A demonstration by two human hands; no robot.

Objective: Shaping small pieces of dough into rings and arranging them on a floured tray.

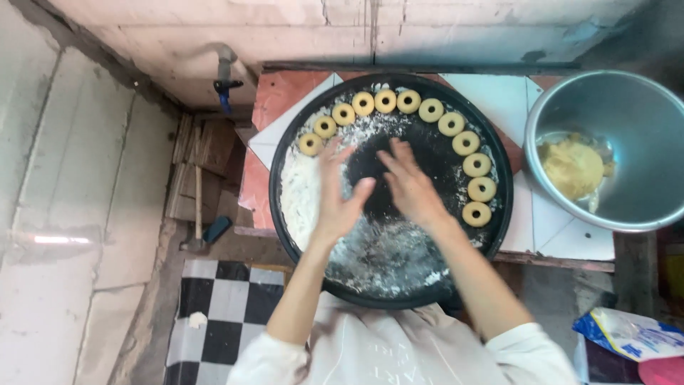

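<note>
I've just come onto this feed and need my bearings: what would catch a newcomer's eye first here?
A big round black tray fills the middle, dusted with white flour, with ten ring-shaped dough pieces curving along its far and right edge. Over its centre, the left hand and right hand hover open and close together, holding nothing clearly visible. To the right stands a metal bowl with a lump of yellow dough.

Head view, steeply down, close

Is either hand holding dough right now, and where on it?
Cannot tell: left hand and right hand are blurred together over the floured black tray.
</note>
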